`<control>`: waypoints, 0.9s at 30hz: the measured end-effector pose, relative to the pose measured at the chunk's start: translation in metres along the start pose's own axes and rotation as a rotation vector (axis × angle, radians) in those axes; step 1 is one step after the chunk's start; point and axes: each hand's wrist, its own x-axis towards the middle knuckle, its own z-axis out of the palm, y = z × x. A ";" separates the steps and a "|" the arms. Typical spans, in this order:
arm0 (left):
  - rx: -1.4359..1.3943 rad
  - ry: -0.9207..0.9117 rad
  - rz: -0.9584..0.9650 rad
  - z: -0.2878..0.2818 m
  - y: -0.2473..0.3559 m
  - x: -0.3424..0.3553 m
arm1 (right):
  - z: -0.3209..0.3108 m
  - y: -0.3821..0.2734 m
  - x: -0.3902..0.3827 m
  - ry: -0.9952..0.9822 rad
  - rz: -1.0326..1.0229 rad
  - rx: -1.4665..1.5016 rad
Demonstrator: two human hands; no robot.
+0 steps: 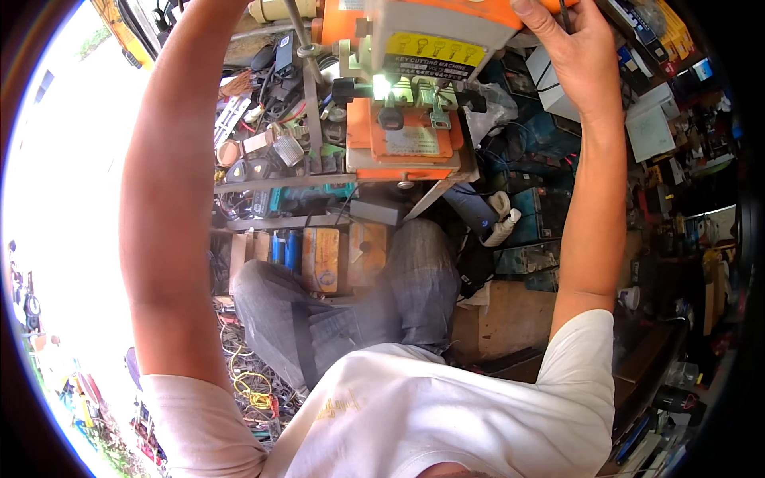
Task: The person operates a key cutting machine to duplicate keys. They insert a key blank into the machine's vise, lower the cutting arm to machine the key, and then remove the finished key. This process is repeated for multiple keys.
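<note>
A key cutting machine [446, 32] with an orange and grey housing stands in front of me at the top. Two keys sit in its clamps under a bright lamp: a dark-headed key [390, 116] on the left and a silvery key [440, 116] on the right. My right hand [575, 49] is at the housing's upper right corner, thumb and fingers around the orange edge; the fingertips are partly cut off by the frame. A thin black cord or rod shows between them. My left forearm reaches up past the machine's left side, and its hand lies beyond the upper edge.
A metal-framed bench at left holds tangled cables, small parts and a metal rod [296, 24]. Below it are orange-brown boxes [321, 259] and blue cylinders [292, 251]. Teal cases [532, 215] stand at right of my knees. Yellow wire [253, 390] lies among cables at lower left.
</note>
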 end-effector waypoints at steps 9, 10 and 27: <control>-0.026 -0.010 0.012 0.000 0.000 0.000 | 0.000 -0.003 0.001 0.002 0.003 -0.064; -0.028 -0.017 0.013 0.000 -0.003 0.001 | 0.000 -0.003 0.001 0.001 0.019 -0.051; -0.016 -0.039 0.003 -0.003 0.000 0.000 | -0.002 -0.009 -0.001 -0.043 0.034 -0.040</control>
